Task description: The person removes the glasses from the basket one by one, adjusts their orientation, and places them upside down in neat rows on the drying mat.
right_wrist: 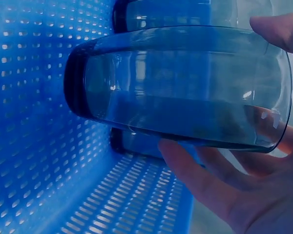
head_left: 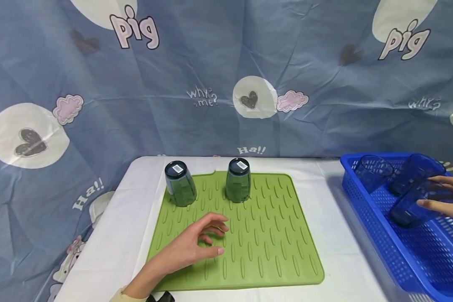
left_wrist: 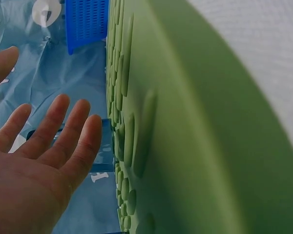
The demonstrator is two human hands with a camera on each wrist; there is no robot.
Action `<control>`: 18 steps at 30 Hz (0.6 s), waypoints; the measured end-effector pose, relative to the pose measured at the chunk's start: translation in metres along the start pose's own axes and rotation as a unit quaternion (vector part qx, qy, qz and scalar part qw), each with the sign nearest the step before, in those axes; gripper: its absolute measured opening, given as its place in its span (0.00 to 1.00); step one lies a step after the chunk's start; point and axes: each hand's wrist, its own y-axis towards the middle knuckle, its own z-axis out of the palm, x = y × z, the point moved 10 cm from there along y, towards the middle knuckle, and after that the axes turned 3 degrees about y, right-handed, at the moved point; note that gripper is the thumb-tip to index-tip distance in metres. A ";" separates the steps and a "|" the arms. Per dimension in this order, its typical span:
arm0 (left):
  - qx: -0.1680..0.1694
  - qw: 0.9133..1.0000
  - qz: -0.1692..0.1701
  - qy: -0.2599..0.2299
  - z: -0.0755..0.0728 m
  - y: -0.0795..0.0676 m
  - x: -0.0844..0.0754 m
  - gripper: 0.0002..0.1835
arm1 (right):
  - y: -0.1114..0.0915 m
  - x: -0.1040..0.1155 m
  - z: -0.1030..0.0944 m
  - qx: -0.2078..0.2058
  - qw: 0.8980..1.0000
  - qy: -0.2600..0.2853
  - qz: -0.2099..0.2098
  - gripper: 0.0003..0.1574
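Note:
In the head view my right hand (head_left: 451,197) grips a clear blue-tinted drinking glass (head_left: 413,207) near its rim, inside the blue basket. The right wrist view shows that glass (right_wrist: 176,87) tilted, with the thumb on one side and fingers (right_wrist: 200,183) on the other. Two more glasses stand beside it, one glass (head_left: 373,172) at the basket's near left corner and another glass (head_left: 417,172) behind. My left hand (head_left: 196,241) hovers over the green mat, its fingers loosely bent around nothing. In the left wrist view its fingers (left_wrist: 53,126) spread apart.
Two upside-down glasses, a left one (head_left: 181,186) and a right one (head_left: 238,184), stand on the far part of the ridged green mat (head_left: 272,243). The perforated blue basket (head_left: 381,235) sits on the white table (head_left: 343,218) at right. A patterned blue cloth (head_left: 196,54) hangs behind.

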 end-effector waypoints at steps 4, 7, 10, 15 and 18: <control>-0.001 1.000 -0.003 0.001 -0.001 0.001 0.000 0.30 | -0.001 0.005 -0.006 -0.020 1.000 0.001 0.011 0.48; -0.001 1.000 -0.007 0.001 -0.001 0.001 0.000 0.30 | -0.003 0.011 -0.010 -0.035 0.999 0.025 0.010 0.44; -0.001 1.000 -0.012 0.001 -0.002 0.000 0.000 0.30 | -0.005 0.014 -0.015 -0.056 0.998 0.032 0.007 0.44; -0.001 1.000 -0.007 0.005 -0.002 0.000 0.000 0.30 | -0.006 0.011 -0.021 -0.090 0.996 0.014 0.005 0.48; -0.002 1.000 -0.012 0.006 -0.002 -0.001 0.002 0.30 | -0.005 0.015 -0.025 -0.100 0.995 0.025 -0.001 0.48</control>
